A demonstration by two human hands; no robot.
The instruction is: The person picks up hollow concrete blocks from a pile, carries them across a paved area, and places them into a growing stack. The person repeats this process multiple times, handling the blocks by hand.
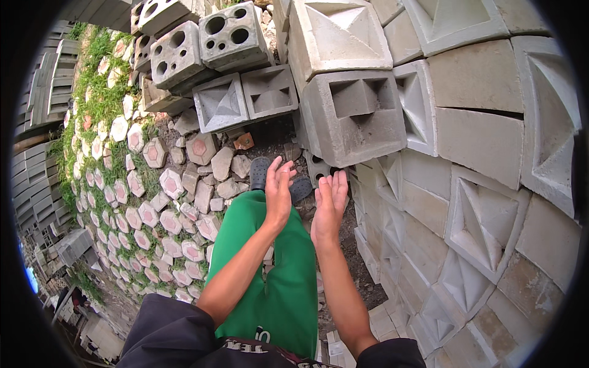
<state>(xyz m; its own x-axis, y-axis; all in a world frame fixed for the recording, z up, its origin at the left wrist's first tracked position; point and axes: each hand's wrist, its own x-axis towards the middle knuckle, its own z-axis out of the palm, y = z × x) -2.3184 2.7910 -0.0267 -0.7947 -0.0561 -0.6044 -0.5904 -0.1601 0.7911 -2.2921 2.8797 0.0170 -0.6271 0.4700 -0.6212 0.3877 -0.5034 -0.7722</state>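
Hands (304, 199) empty, concrete block (359, 116) cavity-side outward

The green trousers (279, 288) hide most of both dark shoes (260, 173). The stacked concrete blocks (472, 153) run off the right edge, and the far yard at lower left (86, 313) blurs.

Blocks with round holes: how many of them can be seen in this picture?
3, all top left: one block with round holes beside the stack, another left of it, and a third above at the rim. Others may be hidden behind. Both hands are empty.
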